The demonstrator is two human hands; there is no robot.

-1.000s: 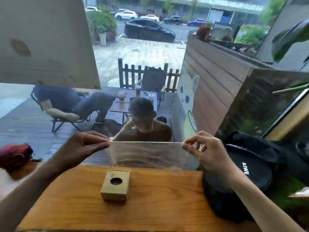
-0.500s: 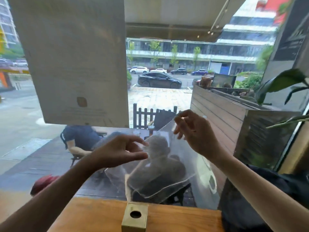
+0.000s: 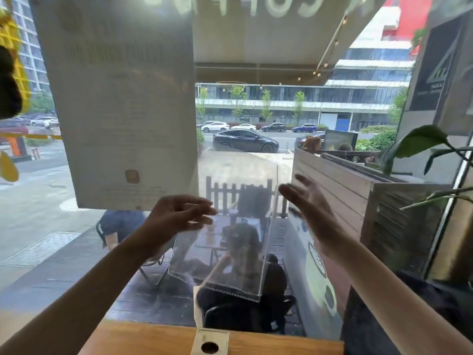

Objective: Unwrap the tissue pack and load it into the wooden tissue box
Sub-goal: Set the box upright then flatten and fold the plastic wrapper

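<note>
Left hand (image 3: 179, 216) pinches a clear plastic wrapper (image 3: 230, 242); right hand (image 3: 309, 211) spread open beside it, seemingly untouching, above the small wooden tissue box (image 3: 210, 343) on the orange-brown desk (image 3: 143, 339).

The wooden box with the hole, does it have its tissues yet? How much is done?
Not yet. Looks done: the clear plastic wrapper seems empty. In hand: the left hand pinches it up in the air; the right hand is open beside it. Left: the wooden box sits on the table, nothing poking from its hole, and no tissues are in view.
</note>
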